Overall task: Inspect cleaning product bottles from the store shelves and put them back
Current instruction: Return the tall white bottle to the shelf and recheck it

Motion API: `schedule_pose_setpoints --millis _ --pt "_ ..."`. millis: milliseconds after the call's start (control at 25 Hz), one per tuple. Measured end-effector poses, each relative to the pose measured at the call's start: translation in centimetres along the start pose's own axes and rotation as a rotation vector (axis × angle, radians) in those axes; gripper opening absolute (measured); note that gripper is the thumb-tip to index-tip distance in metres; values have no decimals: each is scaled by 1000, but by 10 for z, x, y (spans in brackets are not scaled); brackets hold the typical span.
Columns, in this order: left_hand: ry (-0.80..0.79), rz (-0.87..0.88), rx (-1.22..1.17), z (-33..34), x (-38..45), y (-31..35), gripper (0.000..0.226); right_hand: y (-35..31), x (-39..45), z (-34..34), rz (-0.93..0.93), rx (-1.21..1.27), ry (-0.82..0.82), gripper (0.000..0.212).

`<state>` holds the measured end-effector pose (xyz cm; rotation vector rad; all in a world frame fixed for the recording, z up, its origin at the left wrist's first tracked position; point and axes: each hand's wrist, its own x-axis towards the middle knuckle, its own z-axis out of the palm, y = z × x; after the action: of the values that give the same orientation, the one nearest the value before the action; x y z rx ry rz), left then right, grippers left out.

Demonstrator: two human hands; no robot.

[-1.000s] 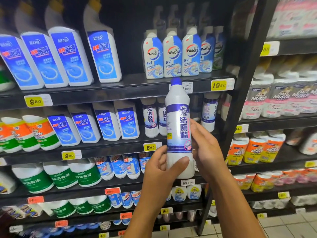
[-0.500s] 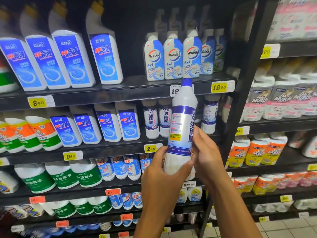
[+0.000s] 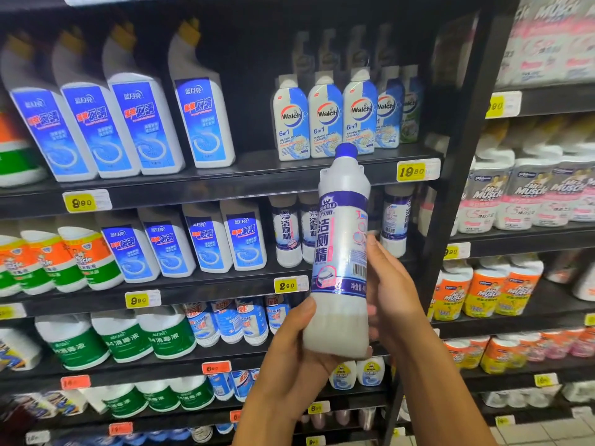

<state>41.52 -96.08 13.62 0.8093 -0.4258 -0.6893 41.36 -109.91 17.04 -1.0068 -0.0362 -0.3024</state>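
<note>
White plastic cleaner bottle [image 3: 341,252], held nearly upright before the shelf [image 3: 225,185]: left hand [image 3: 289,355] cups its base with thumb curled round, right hand [image 3: 391,291] wraps the label side; likely rigid, smooth, moderately heavy if full, best gripped low on the barrel.

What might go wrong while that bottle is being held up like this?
The bottle tilts, held only low down: the left hand cups its base and the right hand steadies one side, so it might slip. Going back into the narrow gap beside its twin bottles, it might knock them over.
</note>
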Motion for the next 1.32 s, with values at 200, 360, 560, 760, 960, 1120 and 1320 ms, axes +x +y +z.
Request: schedule_pose_setpoints --millis 200,360,560,760,960,1120,1320 --pt "-93 -91 -251 -6 -1 -6 66 3 3 -3 19 46 -47 36" --pt "-56 -136 -119 -14 -1 -2 61 3 1 -7 -7 -47 1 31" --pt "86 -6 384 -19 5 0 43 -5 4 -6 -162 -253 128 25" --pt "106 51 460 -16 6 -3 49 -6 4 -7 -177 -315 102 28" --pt "55 -7 210 -18 1 -2 66 1 8 -11 -90 -217 52 37" --pt "48 -21 180 -18 1 -2 65 6 9 -10 -28 -151 16 25" --pt "67 -38 199 -21 4 -3 61 10 11 -14 -7 -168 7 30"
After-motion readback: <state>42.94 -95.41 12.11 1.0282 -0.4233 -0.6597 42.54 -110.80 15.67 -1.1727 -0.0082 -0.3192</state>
